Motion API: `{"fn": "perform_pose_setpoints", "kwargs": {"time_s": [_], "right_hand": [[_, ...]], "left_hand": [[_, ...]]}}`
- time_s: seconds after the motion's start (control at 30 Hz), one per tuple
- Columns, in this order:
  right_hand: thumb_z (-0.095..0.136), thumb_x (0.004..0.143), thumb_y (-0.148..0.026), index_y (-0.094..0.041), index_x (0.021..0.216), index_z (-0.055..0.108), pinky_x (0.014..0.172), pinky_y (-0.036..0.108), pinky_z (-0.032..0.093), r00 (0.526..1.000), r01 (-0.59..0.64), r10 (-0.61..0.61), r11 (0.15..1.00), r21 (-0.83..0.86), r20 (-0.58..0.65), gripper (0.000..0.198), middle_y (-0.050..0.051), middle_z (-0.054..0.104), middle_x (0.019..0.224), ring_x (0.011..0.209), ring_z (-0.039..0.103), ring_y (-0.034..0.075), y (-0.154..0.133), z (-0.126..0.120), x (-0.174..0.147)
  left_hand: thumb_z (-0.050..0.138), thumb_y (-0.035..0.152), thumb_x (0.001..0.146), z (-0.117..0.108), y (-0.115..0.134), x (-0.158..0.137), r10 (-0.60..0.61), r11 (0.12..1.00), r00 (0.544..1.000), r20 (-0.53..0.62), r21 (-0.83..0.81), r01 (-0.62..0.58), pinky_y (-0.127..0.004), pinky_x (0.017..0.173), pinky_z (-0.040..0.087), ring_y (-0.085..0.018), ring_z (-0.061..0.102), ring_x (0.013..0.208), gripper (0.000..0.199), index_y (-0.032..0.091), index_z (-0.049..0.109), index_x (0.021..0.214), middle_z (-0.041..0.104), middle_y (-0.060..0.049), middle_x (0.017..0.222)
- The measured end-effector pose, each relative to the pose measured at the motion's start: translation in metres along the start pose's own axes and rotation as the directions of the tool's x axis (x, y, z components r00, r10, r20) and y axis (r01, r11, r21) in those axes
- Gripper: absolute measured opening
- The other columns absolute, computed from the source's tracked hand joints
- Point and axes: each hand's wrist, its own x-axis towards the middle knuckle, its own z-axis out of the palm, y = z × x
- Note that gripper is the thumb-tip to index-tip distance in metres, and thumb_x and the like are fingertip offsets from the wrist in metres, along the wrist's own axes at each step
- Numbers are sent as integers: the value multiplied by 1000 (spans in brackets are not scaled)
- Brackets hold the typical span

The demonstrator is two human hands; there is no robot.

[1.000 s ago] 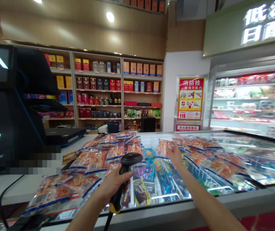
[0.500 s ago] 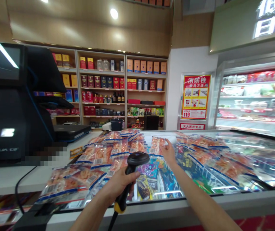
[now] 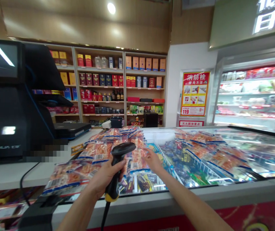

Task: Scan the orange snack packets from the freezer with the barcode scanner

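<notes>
My left hand (image 3: 107,175) is wrapped round the handle of a black and yellow barcode scanner (image 3: 121,149), its head upright above the freezer's edge. My right hand (image 3: 152,159) pinches the right side of a clear, blue-edged food packet (image 3: 137,160) with orange-pink contents and a barcode label. This packet is just behind and right of the scanner head, over the glass freezer top. More packets of the same kind (image 3: 102,150) lie heaped to the left, and another heap (image 3: 220,160) lies to the right. The scanner's cable hangs down in front.
A checkout terminal (image 3: 9,112) stands on the white counter (image 3: 4,175) at left, a black cable hanging beside it. The chest freezer (image 3: 195,194) holds colourful packs and wire baskets under its glass. Shelves of boxes (image 3: 101,80) and a lit fridge (image 3: 255,93) stand behind.
My right hand has brought the packet left and nearer, from the middle of the glass to beside the scanner. The scanner in my left hand has shifted left and slightly up.
</notes>
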Motion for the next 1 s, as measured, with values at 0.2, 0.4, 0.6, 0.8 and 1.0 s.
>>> {"fn": "perform_pose_setpoints", "kwargs": {"time_s": [0.2, 0.4, 0.6, 0.8, 1.0], "right_hand": [[55, 66, -29, -19, 106, 53, 62, 24, 40, 997, 29, -46, 968, -250, -62, 41, 0, 58, 73, 61, 51, 11, 4, -13, 7], [51, 69, -24, -16, 104, 54, 85, 31, 33, 960, -89, -132, 696, -713, -248, 36, 9, 55, 99, 97, 46, 20, 21, -114, 15], [53, 67, -28, -18, 109, 51, 78, 40, 35, 933, -359, 76, 270, -893, -352, 43, 13, 50, 108, 102, 42, 29, 49, -196, 0], [42, 68, -7, -12, 96, 58, 79, 28, 35, 976, -200, 131, 254, -946, -172, 33, 13, 58, 97, 94, 49, 20, 62, -192, -4], [42, 72, -20, -18, 84, 63, 79, 24, 37, 1000, -17, 21, 617, -787, -5, 25, 5, 64, 89, 86, 55, 15, 57, -174, -14]], "left_hand": [[60, 40, 64, 19, -18, 3, -54, 998, 999, -10, -16, 54, -20, 43, 37, -7, 45, 43, 28, 16, 45, 65, 49, 4, 50], [61, 41, 62, 39, -23, 9, -90, 996, 996, 24, -23, 91, -20, 44, 36, -8, 46, 43, 30, 16, 48, 71, 52, 3, 52], [57, 45, 64, 48, -31, 16, -88, 996, 993, 76, 30, 86, -21, 44, 34, -8, 44, 43, 31, 16, 46, 65, 49, 4, 48], [59, 45, 62, 50, -34, 21, -128, 992, 984, 126, 15, 127, -21, 44, 33, -8, 44, 43, 32, 17, 44, 61, 48, 4, 47], [58, 44, 63, 52, -29, 19, -92, 996, 989, 115, 11, 91, -21, 43, 33, -8, 43, 41, 31, 17, 43, 61, 47, 5, 45]]}}
